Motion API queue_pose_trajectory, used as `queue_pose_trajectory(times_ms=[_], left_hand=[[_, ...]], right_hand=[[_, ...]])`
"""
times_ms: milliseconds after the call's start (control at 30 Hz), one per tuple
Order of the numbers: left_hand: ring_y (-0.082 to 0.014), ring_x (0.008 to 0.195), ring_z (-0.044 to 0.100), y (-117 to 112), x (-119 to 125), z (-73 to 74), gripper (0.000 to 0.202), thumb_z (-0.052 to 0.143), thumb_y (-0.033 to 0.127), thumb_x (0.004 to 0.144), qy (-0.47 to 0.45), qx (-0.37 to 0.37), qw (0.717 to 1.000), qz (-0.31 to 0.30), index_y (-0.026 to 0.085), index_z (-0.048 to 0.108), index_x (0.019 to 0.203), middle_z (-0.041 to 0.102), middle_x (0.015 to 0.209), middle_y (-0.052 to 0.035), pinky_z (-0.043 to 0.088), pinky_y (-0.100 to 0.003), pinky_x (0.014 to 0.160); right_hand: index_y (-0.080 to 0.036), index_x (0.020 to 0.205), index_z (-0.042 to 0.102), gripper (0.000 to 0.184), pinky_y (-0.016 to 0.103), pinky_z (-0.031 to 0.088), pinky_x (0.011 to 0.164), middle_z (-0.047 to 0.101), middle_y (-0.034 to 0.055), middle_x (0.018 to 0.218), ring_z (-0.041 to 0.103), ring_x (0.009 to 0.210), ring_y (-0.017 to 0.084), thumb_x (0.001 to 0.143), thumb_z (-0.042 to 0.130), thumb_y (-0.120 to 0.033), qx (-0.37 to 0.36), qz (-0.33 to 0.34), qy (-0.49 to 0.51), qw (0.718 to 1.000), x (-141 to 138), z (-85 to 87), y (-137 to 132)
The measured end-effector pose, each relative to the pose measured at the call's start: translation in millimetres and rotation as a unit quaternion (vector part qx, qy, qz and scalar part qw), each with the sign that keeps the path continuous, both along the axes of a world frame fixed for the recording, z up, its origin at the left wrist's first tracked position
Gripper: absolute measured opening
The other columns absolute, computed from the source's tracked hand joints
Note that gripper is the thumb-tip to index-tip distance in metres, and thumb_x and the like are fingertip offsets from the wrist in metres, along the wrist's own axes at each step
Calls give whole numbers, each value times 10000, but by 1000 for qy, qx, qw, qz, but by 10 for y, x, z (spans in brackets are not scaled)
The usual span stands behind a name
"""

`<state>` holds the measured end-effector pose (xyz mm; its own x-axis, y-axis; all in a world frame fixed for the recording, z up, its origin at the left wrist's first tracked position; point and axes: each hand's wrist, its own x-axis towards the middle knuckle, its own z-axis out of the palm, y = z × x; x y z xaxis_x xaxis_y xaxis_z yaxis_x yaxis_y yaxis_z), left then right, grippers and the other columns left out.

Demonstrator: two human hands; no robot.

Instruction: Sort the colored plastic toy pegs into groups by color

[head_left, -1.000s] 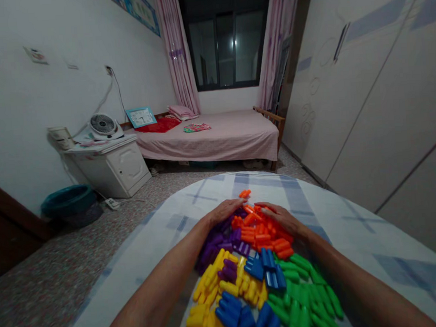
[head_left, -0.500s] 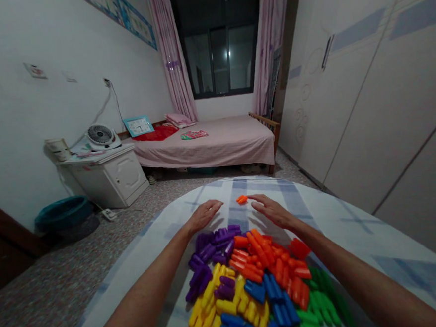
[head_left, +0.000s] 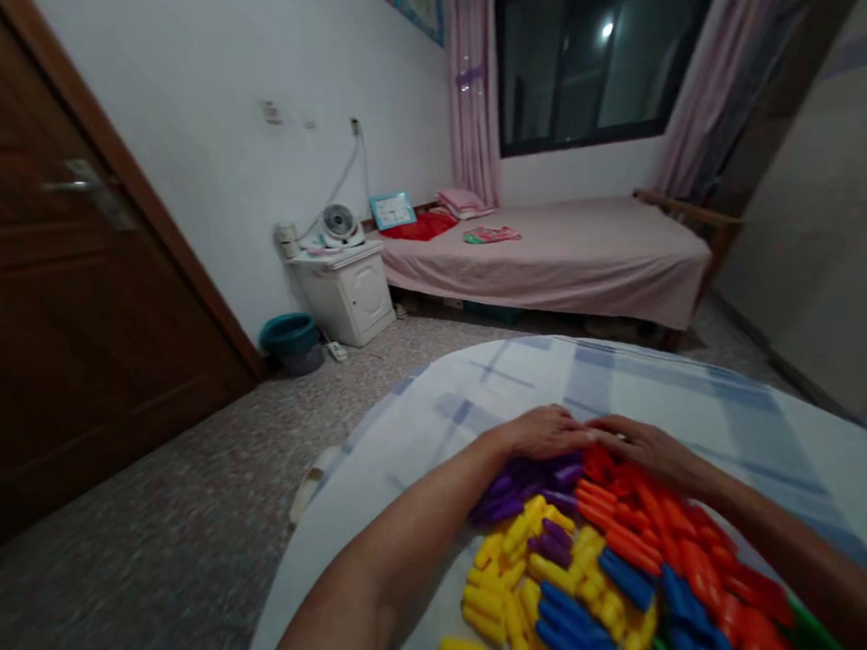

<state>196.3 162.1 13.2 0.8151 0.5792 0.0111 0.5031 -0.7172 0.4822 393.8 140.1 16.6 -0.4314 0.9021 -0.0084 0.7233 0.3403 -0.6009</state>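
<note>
Colourful plastic toy pieces lie in a pile on the cloth-covered table, roughly grouped by colour. My left hand rests against the far edge of the purple pieces. Beside it, my right hand lies along the far right edge of the orange-red pieces. Both hands curve round the pile with fingers extended, and their fingertips meet. Neither grips a piece that I can see. Yellow pieces and blue pieces sit nearer me. Green pieces are mostly hidden by my right forearm.
Beyond the table stands a bed with a pink sheet. A white cabinet carries a small fan. A teal-rimmed bucket is on the floor near the wooden door.
The view has swung left. My hands, earlier apart beyond the pile with a small orange piece between them, have come together and back against its far edge; that loose piece no longer shows separately.
</note>
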Motion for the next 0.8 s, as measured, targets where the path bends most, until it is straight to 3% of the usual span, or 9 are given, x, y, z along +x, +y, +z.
queue_pose_trajectory(times_ms=[167, 267, 433, 500, 567, 667, 800], left_hand=[[-203, 1003, 592, -385, 89, 331, 637, 263, 595, 891, 95, -72, 991, 55, 126, 565, 1198, 648, 1115, -106, 443, -284, 827], [-215, 947, 612, -710, 98, 447, 642, 285, 619, 874, 98, -34, 992, 65, 122, 590, 1144, 657, 1053, -133, 459, -292, 765], [-233, 912, 619, -1344, 37, 391, 514, 385, 537, 880, 12, 121, 992, 41, 136, 605, 1114, 654, 978, -134, 476, -333, 785], [-217, 947, 609, -1597, -37, 343, 449, 466, 475, 866, -57, 144, 987, 37, 141, 589, 1141, 640, 1052, -128, 483, -318, 808], [-191, 1014, 589, -1788, -176, 301, 330, 498, 407, 864, -136, 142, 979, 44, 172, 635, 1051, 633, 1097, -99, 467, -305, 885], [-198, 1150, 520, -1891, -505, 193, 303, 473, 353, 877, -222, 154, 942, 199, 197, 620, 1091, 580, 1209, -97, 419, -350, 991], [-277, 1282, 409, -1837, -943, -123, 423, 440, 399, 875, -146, 144, 885, 418, 179, 543, 1221, 505, 1326, -139, 311, -482, 1070]], right_hand=[[-261, 1027, 664, 508, 368, 499, 882, 691, 43, 1091, 626, 1029, 281, 804, 387, -624, 1, 1, 4, 1000, 98, 65, -378], [-245, 1048, 647, 527, 393, 510, 869, 686, 76, 1090, 633, 1010, 292, 773, 416, -631, 41, -25, 3, 999, 153, 32, -621], [-229, 1047, 631, 494, 443, 467, 940, 656, 103, 1124, 606, 1051, 282, 795, 424, -599, 127, -29, 4, 992, 110, -1, -1294], [-236, 1095, 611, 436, 422, 447, 970, 629, 88, 1172, 580, 1094, 245, 850, 400, -528, 136, -25, 4, 990, 36, 61, -1609], [-237, 1131, 597, 414, 409, 446, 969, 620, 82, 1184, 570, 1106, 230, 865, 400, -486, 133, -22, 0, 991, 0, 137, -1845], [-236, 1190, 564, 425, 417, 380, 1033, 562, 75, 1271, 493, 1203, 221, 889, 351, -448, 188, -113, 7, 976, 162, 145, -2011], [-152, 1206, 542, 513, 467, 366, 1026, 551, 149, 1264, 482, 1201, 273, 867, 312, -463, 205, -353, -45, 912, 610, -184, -2107]])
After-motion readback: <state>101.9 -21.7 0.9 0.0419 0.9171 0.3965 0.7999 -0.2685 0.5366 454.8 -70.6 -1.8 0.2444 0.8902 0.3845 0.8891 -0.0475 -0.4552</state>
